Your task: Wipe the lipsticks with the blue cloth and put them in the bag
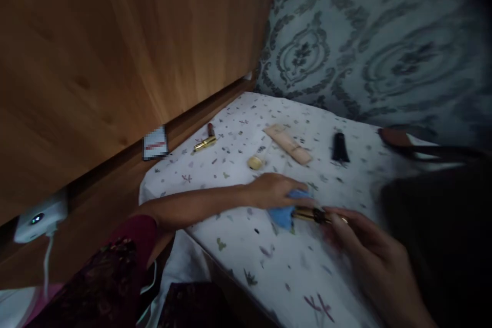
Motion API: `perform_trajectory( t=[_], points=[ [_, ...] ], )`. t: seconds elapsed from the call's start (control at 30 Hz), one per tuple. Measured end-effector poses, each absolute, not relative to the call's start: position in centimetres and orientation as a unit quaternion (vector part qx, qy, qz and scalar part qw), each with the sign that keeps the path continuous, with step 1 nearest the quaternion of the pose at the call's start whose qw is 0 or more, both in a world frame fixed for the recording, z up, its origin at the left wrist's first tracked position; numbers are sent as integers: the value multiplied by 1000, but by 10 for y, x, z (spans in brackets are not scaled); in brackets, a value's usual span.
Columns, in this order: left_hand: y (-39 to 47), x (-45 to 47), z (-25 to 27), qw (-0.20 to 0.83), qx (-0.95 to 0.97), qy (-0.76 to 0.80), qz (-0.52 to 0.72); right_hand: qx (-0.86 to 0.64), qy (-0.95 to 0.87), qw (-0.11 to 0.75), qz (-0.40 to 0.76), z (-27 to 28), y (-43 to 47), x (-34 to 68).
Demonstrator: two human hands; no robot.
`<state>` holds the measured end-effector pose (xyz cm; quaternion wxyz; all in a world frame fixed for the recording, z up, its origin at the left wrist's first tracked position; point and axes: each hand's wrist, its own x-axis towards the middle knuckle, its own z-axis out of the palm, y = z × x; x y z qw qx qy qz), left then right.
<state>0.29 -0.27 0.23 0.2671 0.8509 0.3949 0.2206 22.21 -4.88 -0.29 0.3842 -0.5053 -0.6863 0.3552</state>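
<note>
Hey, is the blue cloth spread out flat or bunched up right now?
Bunched up: the blue cloth is gathered in the left hand, poking out above and below it.

Gold tube (pixel 319 215): slim, shiny, with a dark band near its middle; I held it nearly level, pointing sideways | Blue cloth (pixel 282 217): I had it crumpled and bunched at the tube's left end; blur hid its finer folds.

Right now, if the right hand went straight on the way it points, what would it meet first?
Most likely the crumpled blue cloth in the left hand: the shiny gold-and-black tube in the right hand seems to reach it, though blur leaves contact unclear.
</note>
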Motion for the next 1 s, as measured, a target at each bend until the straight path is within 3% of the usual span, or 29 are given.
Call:
perform_trajectory(
  t=[0.17, 0.4, 0.57, 0.87, 1.0],
  points=[
    [-11, 25, 10, 251, 756, 415, 439, -479, -618, 449, 432, 1, -54, 213],
    [-19, 43, 17, 357, 839, 338, 230, -416, -621, 482, 457, -4, -56, 218],
    [-14, 33, 11, 344, 846, 316, 259, -427, -580, 509, 471, 0, -53, 223],
    [-14, 29, 7, 490, 728, 354, 323, -418, -480, 545, 546, -1, -46, 222],
    [-12, 29, 9, 559, 681, 355, 312, -415, -496, 551, 527, 1, -46, 224]
  ],
)
